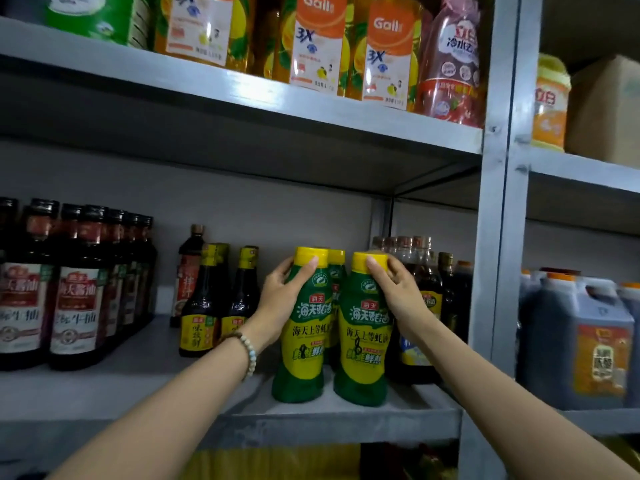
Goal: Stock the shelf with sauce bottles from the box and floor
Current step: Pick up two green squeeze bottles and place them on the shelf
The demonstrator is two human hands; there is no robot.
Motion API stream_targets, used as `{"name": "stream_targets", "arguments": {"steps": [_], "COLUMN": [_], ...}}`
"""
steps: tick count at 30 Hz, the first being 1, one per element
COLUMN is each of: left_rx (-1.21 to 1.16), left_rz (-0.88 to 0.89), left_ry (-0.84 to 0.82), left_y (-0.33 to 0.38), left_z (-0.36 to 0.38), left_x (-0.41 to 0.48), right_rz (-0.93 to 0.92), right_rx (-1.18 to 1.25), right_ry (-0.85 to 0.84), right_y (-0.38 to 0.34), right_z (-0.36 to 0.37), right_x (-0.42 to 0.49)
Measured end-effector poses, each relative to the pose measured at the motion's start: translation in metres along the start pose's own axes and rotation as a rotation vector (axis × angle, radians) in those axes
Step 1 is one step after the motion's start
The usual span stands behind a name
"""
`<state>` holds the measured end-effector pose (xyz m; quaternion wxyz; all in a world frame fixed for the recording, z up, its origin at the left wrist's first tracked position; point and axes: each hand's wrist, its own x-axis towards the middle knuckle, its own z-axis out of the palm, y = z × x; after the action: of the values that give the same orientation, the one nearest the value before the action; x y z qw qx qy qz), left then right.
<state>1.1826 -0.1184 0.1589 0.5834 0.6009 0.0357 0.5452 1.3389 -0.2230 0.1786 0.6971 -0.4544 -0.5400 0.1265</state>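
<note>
Left hand (282,299) grips the left green bottle (303,327); right hand (398,292) grips the right green bottle (363,337). Both stand upright, side by side, near the shelf (329,415) front edge; free depth lies behind them.

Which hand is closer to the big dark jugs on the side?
Right. The right hand holds the green bottle closer to the shelf post, with the big dark jugs beyond that post. The left hand holds the other green bottle, farther away.
</note>
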Motion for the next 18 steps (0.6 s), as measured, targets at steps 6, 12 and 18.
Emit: {"name": "stream_targets", "arguments": {"steps": [6,12,18], "left_rx": [0.203,0.574,0.622], "left_rz": [0.025,-0.072,-0.329], "left_ry": [-0.031,-0.155,-0.206], "left_y": [0.002,-0.004,-0.021], "left_z": [-0.002,-0.037,-0.058], "left_x": [-0.003,-0.023,-0.044], "right_rz": [0.029,0.042,0.110], "right_rx": [0.045,0.018,-0.075], "right_ry": [-0.028,-0.034,-0.105], "right_y": [0.010,0.036,0.069], "right_z": [-0.001,-0.005,-0.026], "right_x": [-0.002,-0.023,-0.049]}}
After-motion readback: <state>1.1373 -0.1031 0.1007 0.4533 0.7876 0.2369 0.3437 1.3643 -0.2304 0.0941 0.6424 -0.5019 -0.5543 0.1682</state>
